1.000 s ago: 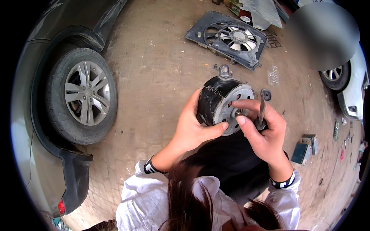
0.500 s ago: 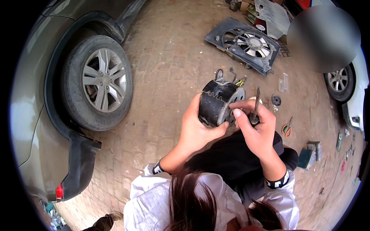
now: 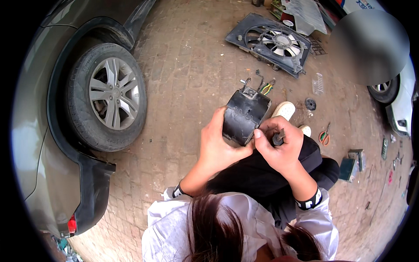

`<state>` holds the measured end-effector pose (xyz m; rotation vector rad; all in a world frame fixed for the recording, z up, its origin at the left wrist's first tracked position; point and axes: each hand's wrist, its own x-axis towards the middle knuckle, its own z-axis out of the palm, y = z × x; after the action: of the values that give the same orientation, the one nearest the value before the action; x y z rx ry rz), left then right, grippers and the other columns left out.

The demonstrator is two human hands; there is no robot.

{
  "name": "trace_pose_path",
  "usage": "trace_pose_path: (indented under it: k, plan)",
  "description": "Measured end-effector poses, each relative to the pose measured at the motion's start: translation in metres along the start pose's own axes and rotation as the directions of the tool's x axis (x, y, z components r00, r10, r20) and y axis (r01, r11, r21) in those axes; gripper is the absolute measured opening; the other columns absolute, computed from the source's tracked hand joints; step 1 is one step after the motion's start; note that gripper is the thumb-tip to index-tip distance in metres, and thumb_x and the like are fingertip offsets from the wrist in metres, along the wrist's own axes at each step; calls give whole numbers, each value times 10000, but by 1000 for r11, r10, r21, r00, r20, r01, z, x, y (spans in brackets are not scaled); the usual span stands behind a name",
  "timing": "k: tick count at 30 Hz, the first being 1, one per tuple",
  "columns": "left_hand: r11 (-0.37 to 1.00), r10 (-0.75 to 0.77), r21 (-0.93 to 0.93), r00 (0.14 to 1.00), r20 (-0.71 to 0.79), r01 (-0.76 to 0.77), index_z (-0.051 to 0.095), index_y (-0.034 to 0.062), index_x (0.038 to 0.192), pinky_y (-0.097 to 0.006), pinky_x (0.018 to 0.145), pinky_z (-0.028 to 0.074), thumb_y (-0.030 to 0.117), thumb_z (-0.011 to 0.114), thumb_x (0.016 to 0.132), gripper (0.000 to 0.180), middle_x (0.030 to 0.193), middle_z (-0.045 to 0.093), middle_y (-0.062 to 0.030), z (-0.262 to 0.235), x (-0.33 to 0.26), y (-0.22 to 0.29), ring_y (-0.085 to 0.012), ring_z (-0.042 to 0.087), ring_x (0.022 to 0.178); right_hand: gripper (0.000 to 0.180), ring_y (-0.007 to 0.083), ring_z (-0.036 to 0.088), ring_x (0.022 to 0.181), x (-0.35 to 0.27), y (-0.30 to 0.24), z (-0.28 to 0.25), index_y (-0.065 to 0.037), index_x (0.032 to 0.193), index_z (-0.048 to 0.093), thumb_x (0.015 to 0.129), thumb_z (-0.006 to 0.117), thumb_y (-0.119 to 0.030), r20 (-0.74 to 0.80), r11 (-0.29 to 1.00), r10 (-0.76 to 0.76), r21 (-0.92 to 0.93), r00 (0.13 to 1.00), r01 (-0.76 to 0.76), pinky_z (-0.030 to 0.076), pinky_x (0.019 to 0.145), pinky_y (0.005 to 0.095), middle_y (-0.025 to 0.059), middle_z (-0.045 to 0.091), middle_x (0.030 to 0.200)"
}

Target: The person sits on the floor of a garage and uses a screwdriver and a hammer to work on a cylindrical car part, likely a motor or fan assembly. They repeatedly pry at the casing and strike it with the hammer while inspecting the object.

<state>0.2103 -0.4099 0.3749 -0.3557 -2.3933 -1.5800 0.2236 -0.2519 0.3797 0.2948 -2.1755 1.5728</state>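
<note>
My left hand (image 3: 220, 142) is wrapped round the left side and underside of a black cylindrical car part (image 3: 246, 114) with a wavy line on its side and a metal bracket at the top. The thumb lies along its lower edge. My right hand (image 3: 283, 144) is closed on a dark metal-bladed tool (image 3: 278, 138), now seen nearly end-on, so its exact kind cannot be made out. The right thumb and fingertips meet the part's lower right edge; what they pinch there, if anything, is hidden. The part's flat right-hand face is mostly turned out of sight.
A car wheel (image 3: 115, 94) stands at left. On the brick floor lie a radiator fan (image 3: 257, 49), yellow-green-handled pliers (image 3: 267, 87), a black disc (image 3: 310, 104), a wire coil (image 3: 317, 84), an orange-handled cutting tool (image 3: 324, 137) and dark green boxes (image 3: 348, 169). A white car (image 3: 398, 109) is at right.
The cylindrical part has been turned, so its holed right face has swung out of view. The tool's upright blade has tipped to point nearly end-on. My right hand has shifted slightly left and down.
</note>
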Motion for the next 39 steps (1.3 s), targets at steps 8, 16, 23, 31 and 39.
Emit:
trace_pose_path:
  k: [8, 16, 23, 31, 39]
  plan:
    - [998, 57, 30, 998, 11, -57, 553, 33, 1103, -365, 735, 543, 237, 849, 581, 634, 959, 657, -135, 1, 0, 5, -296, 689, 854, 125, 127, 575, 497, 0, -1, -5, -32, 738, 604, 684, 713, -58, 1, 997, -54, -46, 999, 54, 444, 479, 258, 47, 594, 599]
    - [998, 48, 39, 997, 53, -50, 538, 32, 1203, -368, 754, 541, 191, 836, 552, 733, 1015, 647, -144, 7, -2, 0, -305, 682, 884, 105, 139, 558, 476, -4, 7, -13, -32, 733, 592, 702, 693, -44, 22, 1000, 7, -11, 1000, -7, 429, 476, 262, 50, 566, 568]
    - [984, 122, 126, 992, 38, -126, 514, 30, 1246, -382, 764, 547, 164, 825, 515, 806, 1099, 645, -151, 9, -2, -8, -325, 674, 925, 143, 132, 496, 433, -5, 15, -12, -38, 719, 560, 692, 700, -52, 33, 999, 17, -41, 999, -15, 393, 453, 271, 44, 503, 524]
    - [968, 201, 146, 979, 22, -202, 519, 34, 1175, -383, 746, 545, 151, 817, 519, 730, 1203, 620, -148, 11, -1, -11, -333, 667, 923, 153, 132, 479, 425, -5, 18, -12, -41, 728, 532, 688, 679, -36, 54, 998, 37, -43, 998, -34, 390, 451, 275, 41, 466, 512]
    - [959, 239, 153, 971, 7, -238, 531, 36, 1105, -385, 734, 542, 137, 806, 509, 664, 1200, 624, -145, 15, -1, -10, -326, 667, 902, 155, 123, 469, 445, -6, 18, -15, -36, 721, 516, 697, 669, -31, 64, 999, 48, -19, 997, -47, 390, 464, 271, 34, 477, 522]
